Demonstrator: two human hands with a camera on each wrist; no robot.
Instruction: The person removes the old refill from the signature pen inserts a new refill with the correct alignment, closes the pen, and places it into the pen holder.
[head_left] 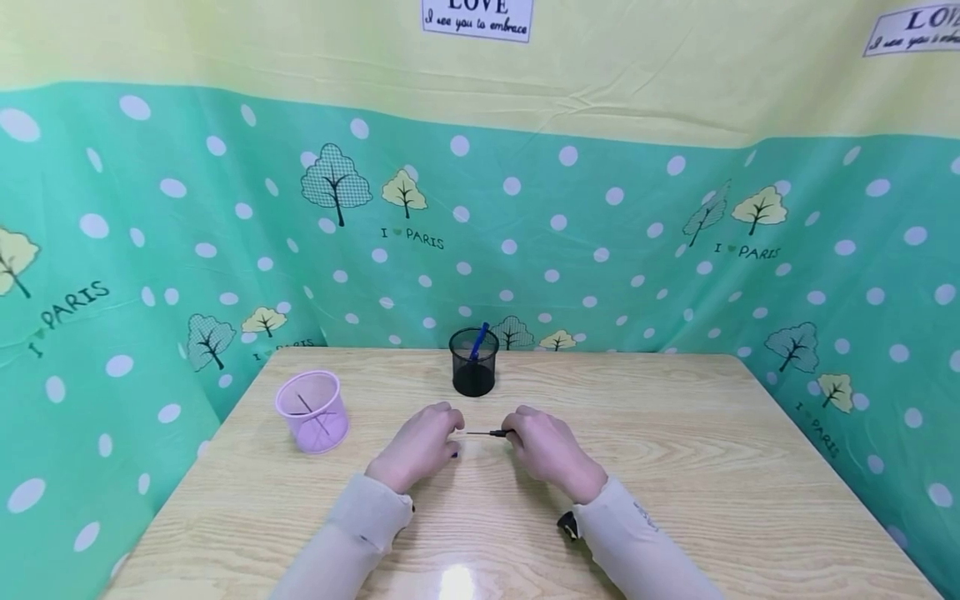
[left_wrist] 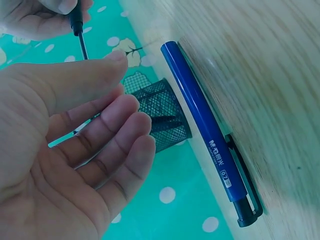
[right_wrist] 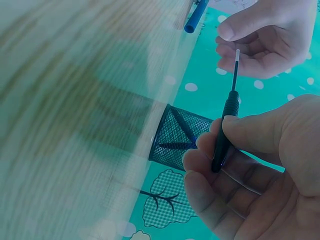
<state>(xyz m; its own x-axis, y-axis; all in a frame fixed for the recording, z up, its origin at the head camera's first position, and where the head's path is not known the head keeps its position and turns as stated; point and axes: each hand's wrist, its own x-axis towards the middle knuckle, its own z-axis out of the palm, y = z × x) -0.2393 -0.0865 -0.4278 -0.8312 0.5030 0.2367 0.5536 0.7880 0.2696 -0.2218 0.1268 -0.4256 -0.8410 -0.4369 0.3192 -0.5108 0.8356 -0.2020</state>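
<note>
Head view: your right hand (head_left: pixel 551 450) is holding a slim black-handled screwdriver (head_left: pixel 498 433) above the table (head_left: pixel 675 433), outside the lilac holder (head_left: pixel 318 432) and black mesh holder (head_left: pixel 474 382); 1 blue pen (head_left: pixel 478 340) is already standing in the latter. Left wrist view: your left hand (left_wrist: pixel 55 185) is curling loosely, gripping nothing, beside a blue M&G pen (left_wrist: pixel 204 122). Right wrist view: you are narrowly pinching the handle (right_wrist: pixel 220 152); work is seemingly partway, 2 items unstowed.
</note>
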